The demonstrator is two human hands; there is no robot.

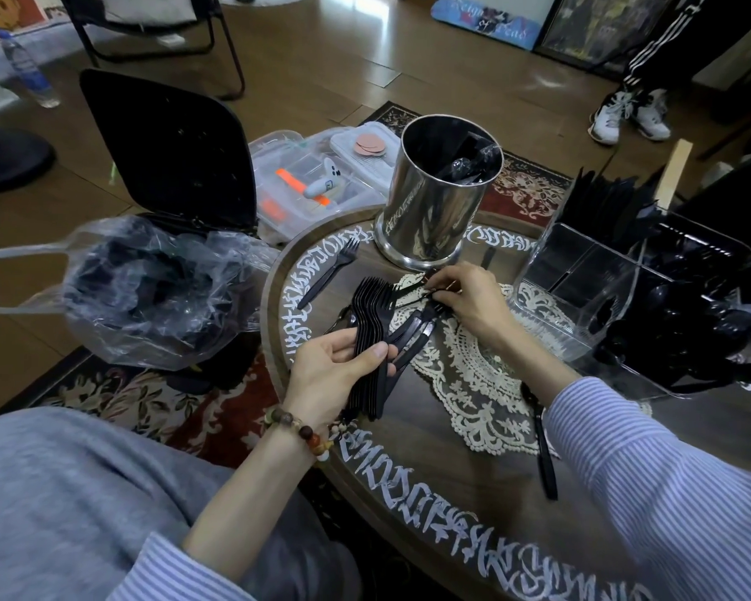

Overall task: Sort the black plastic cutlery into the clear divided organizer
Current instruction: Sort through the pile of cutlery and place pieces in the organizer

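Black plastic forks [371,323], light, stiff and slippery, sit nested in the left hand [334,375], its grip clamped round their handles over the round wooden desk [430,483], while the right hand [465,301] pinches another black fork by its neck, near the clear divided organizer [582,292].

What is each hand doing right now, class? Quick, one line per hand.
Left hand: closed, holding a stack of black forks.
Right hand: closed, pinching a loose black fork on the lace doily.

sleeves [668,483]: blue-white pinstripe shirt | trousers [74,492]: grey | left wrist: beaded bracelet [300,431], brown and orange beads
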